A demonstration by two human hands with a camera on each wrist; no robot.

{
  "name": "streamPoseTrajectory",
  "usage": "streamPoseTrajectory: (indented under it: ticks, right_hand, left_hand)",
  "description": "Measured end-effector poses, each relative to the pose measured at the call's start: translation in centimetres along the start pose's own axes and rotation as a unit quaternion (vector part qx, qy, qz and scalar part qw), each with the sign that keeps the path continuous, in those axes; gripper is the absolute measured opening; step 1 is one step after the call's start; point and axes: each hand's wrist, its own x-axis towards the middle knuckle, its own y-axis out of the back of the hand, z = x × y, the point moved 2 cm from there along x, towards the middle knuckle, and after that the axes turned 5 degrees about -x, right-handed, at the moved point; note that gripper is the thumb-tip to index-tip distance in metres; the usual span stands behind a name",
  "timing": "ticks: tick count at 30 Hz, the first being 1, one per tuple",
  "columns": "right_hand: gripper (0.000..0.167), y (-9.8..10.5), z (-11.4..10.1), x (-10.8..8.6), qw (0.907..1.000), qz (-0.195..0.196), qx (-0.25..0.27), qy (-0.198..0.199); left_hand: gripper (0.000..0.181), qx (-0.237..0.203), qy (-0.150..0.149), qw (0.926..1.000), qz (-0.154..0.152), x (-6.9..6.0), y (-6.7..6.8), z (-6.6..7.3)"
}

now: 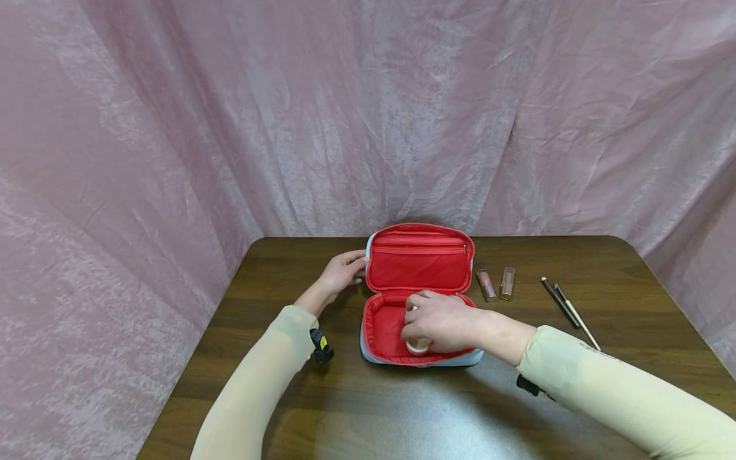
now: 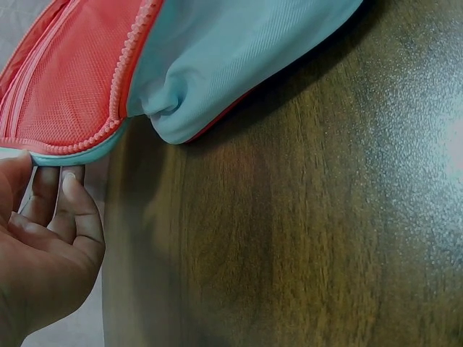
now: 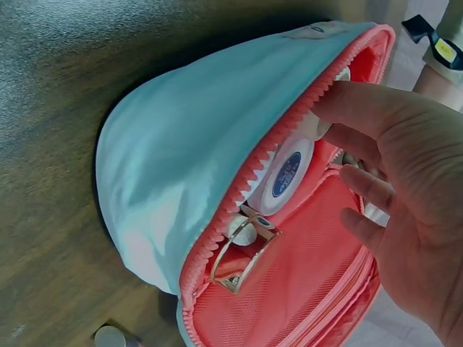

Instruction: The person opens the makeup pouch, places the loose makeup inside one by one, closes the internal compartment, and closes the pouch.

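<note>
Pinched at its edge between the thumb and fingers of the left hand [image 1: 345,271] is the raised lid [image 1: 418,271] of a red-lined pouch [image 1: 393,327]. Across the head view, the pouch lies open on a wooden table [image 1: 299,415]; the left hand is at its left side, and the right hand [image 1: 443,321] reaches over its right wall into the base. Beneath the right hand, inside the pouch, a white item [image 1: 418,345] shows. To the pouch's right lie 2 small tubes, a pinkish tube [image 1: 486,285] and a paler tube [image 1: 506,283], and farther right 2 slender sticks, a dark stick [image 1: 560,302] and a white stick [image 1: 577,317]. A pink curtain [image 1: 345,115] hangs behind the pouch.

From the left wrist, the pinch shows more closely, along with the pouch's pale blue outside [image 2: 239,65] and toothed zip [image 2: 123,65].

Only the right wrist view reveals, inside the pouch, a white container [image 3: 289,177] with a blue oval label, and next to it a gold-edged item [image 3: 242,253]. Here the right thumb and bent fingers sit narrowly apart at the pouch's opening; whether they grip anything, the pictures cannot tell.
</note>
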Motion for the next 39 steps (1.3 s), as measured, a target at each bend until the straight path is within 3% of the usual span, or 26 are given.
streamPoseTrajectory:
  ticks: [8, 26, 32, 39]
  right_hand:
    - [0.032, -0.4, -0.3, -0.2, 0.9993, 0.029, -0.018, 0.015]
    - [0.037, -0.8, -0.7, -0.4, 0.9998, -0.009, 0.018, -0.001]
    - [0.054, 1.5, 0.3, -1.1, 0.9981, 0.021, 0.049, -0.03]
    - [0.06, 5.1, 2.0, -2.7, 0.9948, 0.065, 0.047, -0.063]
  left_hand:
    - [0.038, -0.001, 0.0, 1.0, -0.001, 0.2, 0.0, -0.1]
    - [0.038, -0.001, 0.007, 1.0, 0.002, 0.1, 0.1, -0.2]
    - [0.039, 0.003, 0.003, 1.0, -0.003, 0.2, 0.1, -0.1]
    - [0.039, -0.002, 0.001, 1.0, -0.001, 0.3, 0.1, -0.2]
